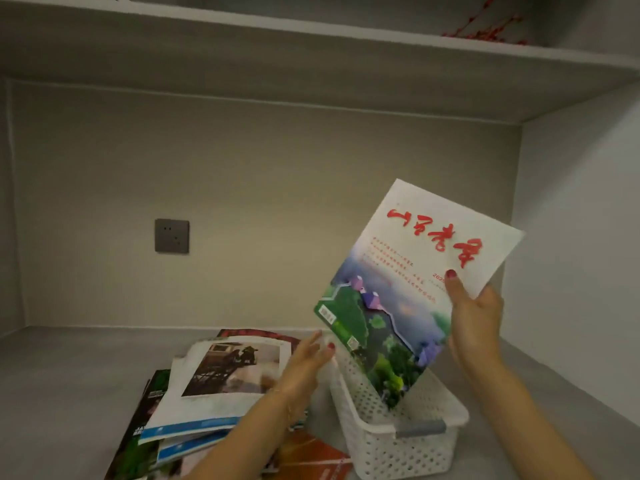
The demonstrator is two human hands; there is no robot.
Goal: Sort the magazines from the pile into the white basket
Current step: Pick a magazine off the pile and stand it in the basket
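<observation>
Head view shows the right hand (476,320) pinching a magazine (412,292) tilted above the white basket (398,441), the left hand (304,365) open beside the pile (214,386) left of it; that thin one-edge hold might let it slip outside.

Dim, warm indoor light; soft overall blur, wide-angle bowing at the edges.

Grey wall socket (171,235); red twigs (485,27) on upper shelf (311,32).
</observation>
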